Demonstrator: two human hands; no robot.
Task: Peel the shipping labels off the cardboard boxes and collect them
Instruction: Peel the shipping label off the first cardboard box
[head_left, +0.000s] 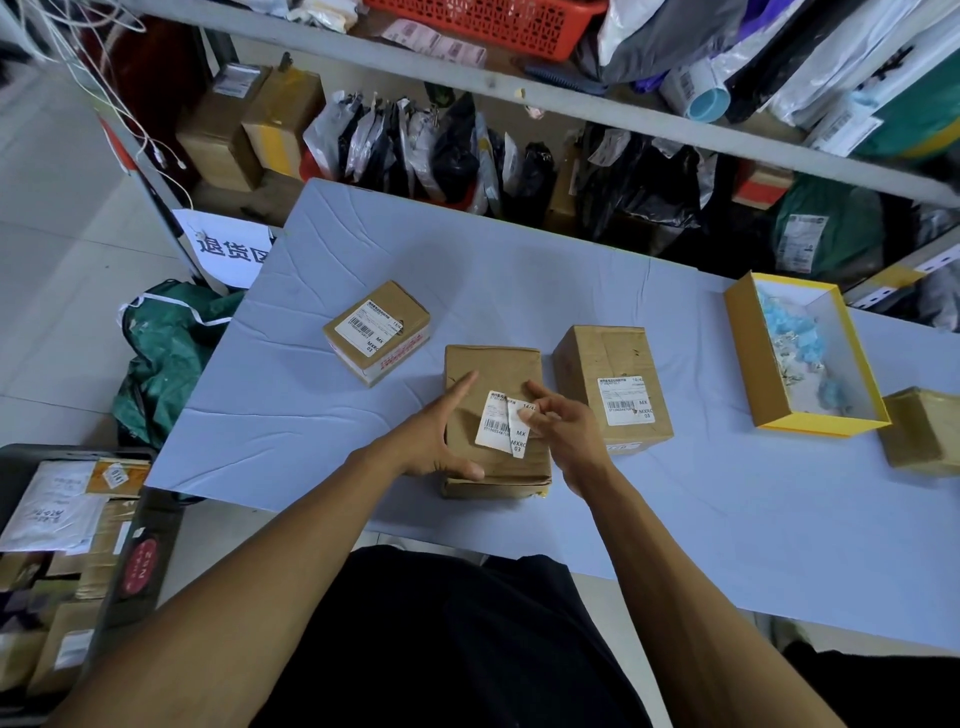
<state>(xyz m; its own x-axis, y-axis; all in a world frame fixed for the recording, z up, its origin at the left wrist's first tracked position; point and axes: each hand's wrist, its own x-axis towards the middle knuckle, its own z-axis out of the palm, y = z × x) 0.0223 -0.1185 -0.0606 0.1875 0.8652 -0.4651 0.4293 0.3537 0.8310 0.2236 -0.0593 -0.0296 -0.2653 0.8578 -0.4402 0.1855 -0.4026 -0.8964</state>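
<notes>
Left hand (434, 441), fingers spread open, braces the centre box (493, 374) against the table (311, 415), so peeling cannot shift it. Right hand (563, 426) pinches the half-lifted label (506, 423). Neighbouring boxes' labels remain stuck.

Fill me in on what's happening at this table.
A person is stripping shipping labels off cardboard boxes. The left hand steadies the middle box while the right hand pinches its label, torn and partly lifted. Two other boxes still carry labels. A yellow box sits to the right.
</notes>
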